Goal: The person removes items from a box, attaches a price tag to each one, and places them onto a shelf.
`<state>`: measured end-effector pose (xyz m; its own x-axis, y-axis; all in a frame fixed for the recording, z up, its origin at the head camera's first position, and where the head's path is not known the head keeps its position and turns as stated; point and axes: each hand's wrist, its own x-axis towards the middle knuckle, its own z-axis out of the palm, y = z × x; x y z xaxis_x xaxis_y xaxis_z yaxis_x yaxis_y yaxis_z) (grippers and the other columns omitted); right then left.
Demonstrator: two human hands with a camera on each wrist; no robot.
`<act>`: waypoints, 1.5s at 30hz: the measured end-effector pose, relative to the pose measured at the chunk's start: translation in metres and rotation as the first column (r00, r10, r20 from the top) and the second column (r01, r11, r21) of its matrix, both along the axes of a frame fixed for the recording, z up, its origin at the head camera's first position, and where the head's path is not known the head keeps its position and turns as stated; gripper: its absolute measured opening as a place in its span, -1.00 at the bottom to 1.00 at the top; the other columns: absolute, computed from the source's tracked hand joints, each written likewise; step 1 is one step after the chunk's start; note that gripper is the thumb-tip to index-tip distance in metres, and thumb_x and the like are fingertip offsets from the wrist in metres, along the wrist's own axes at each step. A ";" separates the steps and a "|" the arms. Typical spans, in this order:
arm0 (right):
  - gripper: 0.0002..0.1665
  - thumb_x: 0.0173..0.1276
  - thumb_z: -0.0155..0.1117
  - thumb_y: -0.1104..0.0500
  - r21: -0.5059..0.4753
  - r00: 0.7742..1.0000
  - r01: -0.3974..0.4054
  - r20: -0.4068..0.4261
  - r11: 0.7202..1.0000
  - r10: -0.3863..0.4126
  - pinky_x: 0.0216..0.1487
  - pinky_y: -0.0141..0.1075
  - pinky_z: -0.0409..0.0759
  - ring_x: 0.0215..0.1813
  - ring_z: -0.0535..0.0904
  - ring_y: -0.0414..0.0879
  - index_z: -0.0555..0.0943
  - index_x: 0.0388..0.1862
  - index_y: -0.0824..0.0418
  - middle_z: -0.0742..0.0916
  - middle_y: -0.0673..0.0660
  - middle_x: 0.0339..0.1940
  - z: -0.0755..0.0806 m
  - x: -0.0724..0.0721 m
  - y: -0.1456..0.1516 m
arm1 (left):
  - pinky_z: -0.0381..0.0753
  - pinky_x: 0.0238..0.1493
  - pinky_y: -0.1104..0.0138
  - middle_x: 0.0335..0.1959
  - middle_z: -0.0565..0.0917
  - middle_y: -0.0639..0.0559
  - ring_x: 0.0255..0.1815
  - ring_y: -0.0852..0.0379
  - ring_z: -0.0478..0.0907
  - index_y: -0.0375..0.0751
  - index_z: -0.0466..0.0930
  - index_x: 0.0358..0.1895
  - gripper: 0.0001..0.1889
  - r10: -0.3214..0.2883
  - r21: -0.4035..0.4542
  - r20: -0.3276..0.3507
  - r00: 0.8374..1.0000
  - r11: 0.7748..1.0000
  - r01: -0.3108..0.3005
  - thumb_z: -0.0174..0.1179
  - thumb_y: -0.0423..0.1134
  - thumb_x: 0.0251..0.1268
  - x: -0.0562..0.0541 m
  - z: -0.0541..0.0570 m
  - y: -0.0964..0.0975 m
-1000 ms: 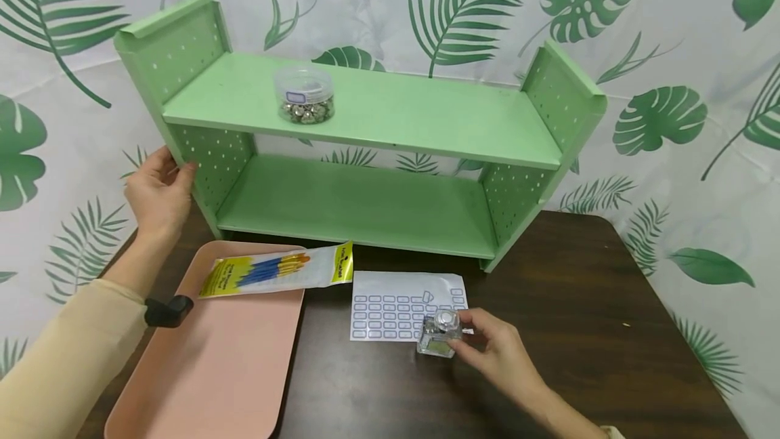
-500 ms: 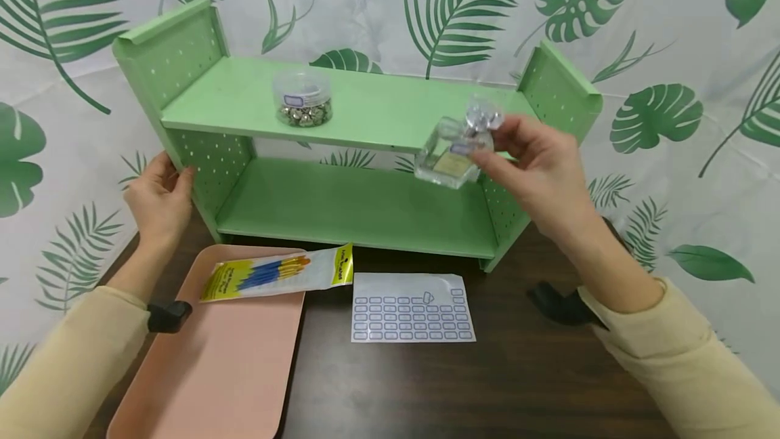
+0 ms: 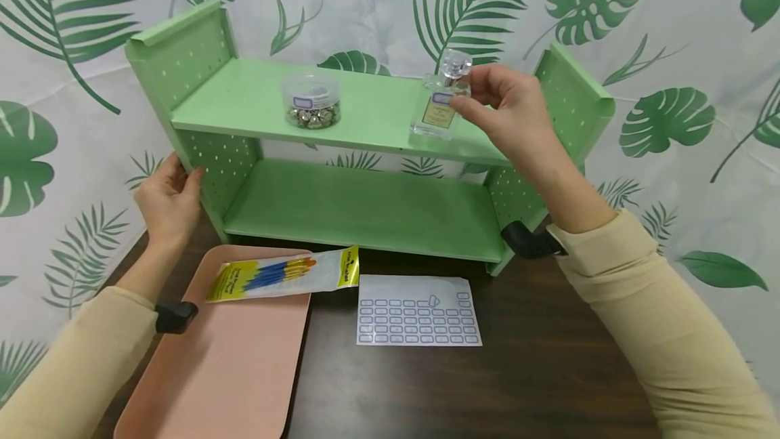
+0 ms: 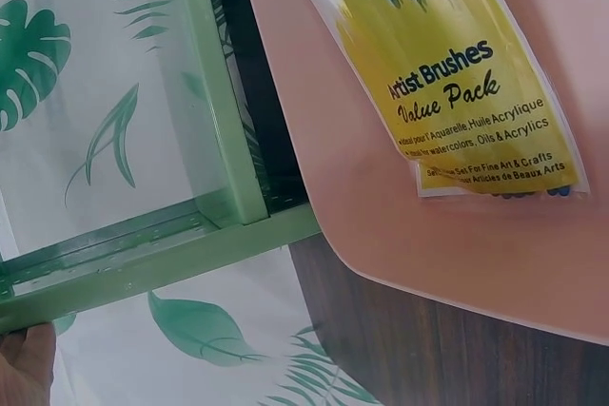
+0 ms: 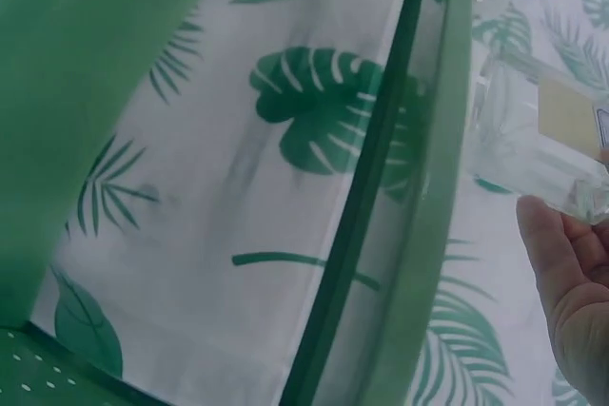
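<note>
A clear glass perfume bottle [image 3: 435, 110] with a faceted stopper and yellowish label is pinched between the thumb and fingers of my right hand [image 3: 512, 107]. It is upright, its base at the front of the upper board of the green shelf [image 3: 378, 110]. In the right wrist view, the bottle [image 5: 542, 130] lies beside the board's edge. My left hand [image 3: 170, 198] grips the shelf's left side panel, thumb in front and fingertips hidden behind. To the left on the upper board stands a round clear jar [image 3: 311, 101] of silvery bells, bearing a small blue-framed label.
On the dark wooden table [image 3: 390, 391], a sheet of blue-framed labels [image 3: 417, 310] lies before the shelf. A pink tray [image 3: 225, 364] is at left, with a packet of artist brushes [image 3: 283, 275] across its far end. A leaf-patterned cloth [image 3: 378, 5] hangs behind.
My right hand has lifted the perfume bottle from the label sheet up to the upper board and turned its label frontward. My left hand has stayed at the side panel.
</note>
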<state>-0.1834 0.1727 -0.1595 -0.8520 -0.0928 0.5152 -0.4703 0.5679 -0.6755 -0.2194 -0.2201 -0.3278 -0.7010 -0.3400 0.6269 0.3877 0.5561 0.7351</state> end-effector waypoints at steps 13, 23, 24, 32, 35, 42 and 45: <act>-0.70 0.26 0.27 0.30 0.005 0.997 -0.010 0.081 1.000 0.010 -0.33 -0.53 0.45 -0.32 0.55 -0.29 0.58 -0.02 0.35 0.70 0.01 -0.27 -0.002 -0.016 -0.002 | 0.51 -0.10 0.61 -0.05 0.67 -0.20 -0.09 0.48 0.58 -0.32 0.60 0.04 -0.72 -0.030 0.026 -0.024 0.999 0.999 0.031 0.12 -0.43 0.27 -0.002 -0.002 -0.002; -0.66 0.29 0.23 0.29 0.005 0.995 -0.004 0.101 1.000 0.004 -0.28 -0.54 0.48 -0.30 0.54 -0.27 0.57 0.04 0.36 0.69 0.05 -0.21 -0.002 -0.019 0.000 | 0.52 -0.04 0.54 -0.02 0.66 -0.17 0.02 0.18 0.61 -0.29 0.59 0.07 -0.71 -0.010 0.009 0.024 1.000 1.000 0.010 0.13 -0.37 0.31 0.000 0.000 0.000; -0.67 0.29 0.23 0.28 0.009 0.995 -0.002 0.099 1.000 0.002 -0.28 -0.54 0.48 -0.30 0.54 -0.28 0.57 0.03 0.35 0.69 0.05 -0.21 -0.002 -0.020 -0.001 | 0.52 -0.04 0.54 -0.02 0.66 -0.18 0.02 0.19 0.61 -0.29 0.59 0.07 -0.71 -0.011 0.009 0.024 1.000 1.000 0.010 0.13 -0.37 0.30 0.000 0.000 0.000; -0.67 0.31 0.23 0.24 0.089 0.999 0.023 0.034 0.996 -0.026 -0.34 -0.56 0.44 -0.31 0.56 -0.33 0.59 0.03 0.32 0.72 0.09 -0.19 -0.005 -0.022 0.000 | 0.53 -0.10 0.57 -0.07 0.68 -0.18 -0.07 0.33 0.62 -0.27 0.60 0.05 -0.73 -0.003 0.013 0.039 0.999 1.000 0.003 0.13 -0.35 0.30 0.000 0.000 -0.002; -0.65 0.31 0.23 0.24 0.092 0.999 0.022 0.024 0.996 -0.024 -0.34 -0.56 0.44 -0.30 0.56 -0.34 0.58 0.06 0.31 0.73 0.11 -0.17 -0.006 -0.022 0.000 | 0.55 -0.09 0.53 -0.08 0.68 -0.19 -0.05 0.19 0.64 -0.26 0.59 0.06 -0.72 0.006 0.007 0.062 0.998 1.000 -0.007 0.12 -0.34 0.31 0.001 0.001 -0.001; -0.58 0.30 0.23 0.26 0.091 0.999 -0.008 0.039 0.996 0.005 -0.17 -0.53 0.53 -0.20 0.60 -0.34 0.52 0.14 0.31 0.70 0.25 -0.02 -0.008 -0.023 0.001 | 0.56 -0.06 0.47 -0.03 0.66 -0.22 0.00 -0.03 0.61 -0.23 0.56 0.11 -0.69 0.012 0.013 0.094 0.996 1.000 -0.013 0.10 -0.33 0.32 0.000 0.001 -0.002; -0.55 0.31 0.23 0.25 0.090 0.999 -0.011 0.052 0.996 0.007 -0.07 -0.47 0.54 -0.10 0.62 -0.25 0.49 0.18 0.30 0.68 0.25 0.04 -0.008 -0.022 0.002 | 0.56 -0.08 0.48 0.00 0.65 -0.21 0.00 0.02 0.62 -0.22 0.55 0.13 -0.67 0.012 0.019 0.116 0.993 1.000 -0.014 0.10 -0.31 0.32 0.000 0.002 -0.003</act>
<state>-0.2056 0.1748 -0.1675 -0.8761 -0.1448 0.4599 -0.4416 0.6238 -0.6449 -0.2190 -0.2227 -0.3262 -0.7640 -0.3609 0.5348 0.2920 0.5457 0.7854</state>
